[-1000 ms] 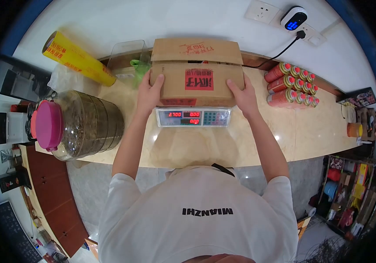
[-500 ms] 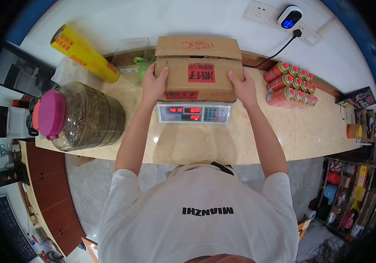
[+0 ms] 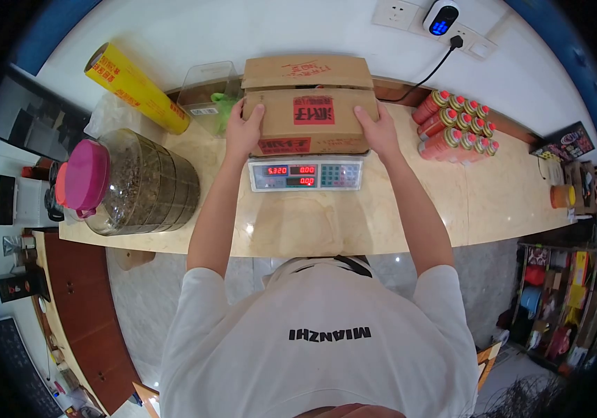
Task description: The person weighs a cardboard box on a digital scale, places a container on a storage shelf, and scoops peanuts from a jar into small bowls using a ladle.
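Observation:
A brown cardboard box [image 3: 277, 111] with red printed labels rests on a digital weighing scale [image 3: 305, 174], its top flap standing up at the back. My left hand [image 3: 244, 131] is pressed to the box's left side, thumb over the front edge. On the opposite side my right hand [image 3: 380, 129] grips the box the same way. The fingers of both hands are mostly hidden behind the box sides. Red digits glow on the scale's display, reading 5.320 at the upper left.
To the left stand a large jar [image 3: 152, 184] with a pink lid, a yellow roll box [image 3: 138, 89] and a clear plastic container [image 3: 208, 87]. Several red gas canisters [image 3: 451, 129] are grouped at the right. A black cable [image 3: 432, 76] runs from the wall socket behind the box.
The scale reading has gone from 4.610 to 5.320. Both hands keep their hold on the box, and the whole view has shifted slightly.

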`<state>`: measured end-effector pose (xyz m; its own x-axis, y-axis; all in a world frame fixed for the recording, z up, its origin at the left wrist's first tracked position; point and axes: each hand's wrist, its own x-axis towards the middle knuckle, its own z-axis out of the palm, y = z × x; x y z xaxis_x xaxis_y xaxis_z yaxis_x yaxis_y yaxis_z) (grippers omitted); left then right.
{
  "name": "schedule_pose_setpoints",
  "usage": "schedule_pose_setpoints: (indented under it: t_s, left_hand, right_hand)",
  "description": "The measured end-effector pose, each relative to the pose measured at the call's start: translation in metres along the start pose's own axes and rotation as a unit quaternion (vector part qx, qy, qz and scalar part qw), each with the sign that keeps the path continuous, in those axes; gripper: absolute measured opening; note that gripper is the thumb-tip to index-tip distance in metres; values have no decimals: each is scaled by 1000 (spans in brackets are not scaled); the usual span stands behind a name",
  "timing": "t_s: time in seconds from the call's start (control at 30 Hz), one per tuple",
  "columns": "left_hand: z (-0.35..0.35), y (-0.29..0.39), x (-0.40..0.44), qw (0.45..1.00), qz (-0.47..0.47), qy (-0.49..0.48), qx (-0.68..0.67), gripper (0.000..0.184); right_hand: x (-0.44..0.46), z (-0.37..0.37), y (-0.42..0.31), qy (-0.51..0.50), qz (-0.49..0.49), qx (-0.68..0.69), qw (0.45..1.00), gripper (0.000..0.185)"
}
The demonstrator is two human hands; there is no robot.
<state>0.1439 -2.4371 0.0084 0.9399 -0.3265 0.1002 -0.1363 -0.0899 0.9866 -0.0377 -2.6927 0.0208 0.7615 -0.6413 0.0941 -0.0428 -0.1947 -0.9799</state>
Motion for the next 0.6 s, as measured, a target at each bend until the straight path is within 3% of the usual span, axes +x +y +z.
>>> schedule_pose_setpoints:
  t_s: [0.13, 0.23, 0.3, 0.33, 0.37, 0.4, 0.43, 0.47, 0.5, 0.53, 0.57, 0.6]
  left_hand:
    - [-3, -10, 3, 999, -8, 8, 31, 65]
    - [-6, -26, 8, 997, 14, 27, 72, 71]
    - [-9, -12, 2, 994, -28, 29, 103, 72]
    - [-9, -9, 0, 997, -38, 22, 64, 73]
    - [-18, -41, 16, 992, -36, 30, 116, 71]
    - [-17, -41, 12, 997, -51, 24, 44, 67]
    - [-19, -26, 7, 995, -74, 12, 63, 64]
    - [-25, -33, 5, 995, -29, 29, 95, 58]
    - [-21, -9, -21, 996, 26, 39, 77, 51]
    - [-17, -6, -42, 970, 134, 141, 146, 45]
    - [-19, 0, -62, 958, 148, 186, 163, 39]
    - [-28, -19, -77, 977, 121, 161, 70, 30]
  right_hand:
    - [7, 0, 14, 26, 8, -20, 999, 81]
    - [5, -4, 9, 30, 98, -61, 993, 86]
    - [1, -11, -9, -102, 46, -54, 992, 72]
    - [-6, -7, -4, -65, 52, -29, 996, 69]
    - [-16, -9, -13, -12, 95, -134, 986, 74]
    - [-18, -9, 7, 36, 132, -181, 974, 79]
    - [-30, -18, 13, 41, 117, -84, 989, 72]
    - [-48, -34, 8, 18, 66, -30, 997, 59]
    - [-66, -48, 27, 7, 83, 14, 996, 53]
    - [-86, -63, 47, -9, 94, 60, 994, 47]
    - [-118, -84, 59, 5, 69, -16, 997, 44]
    - [-157, -109, 67, 15, 47, -92, 995, 42]
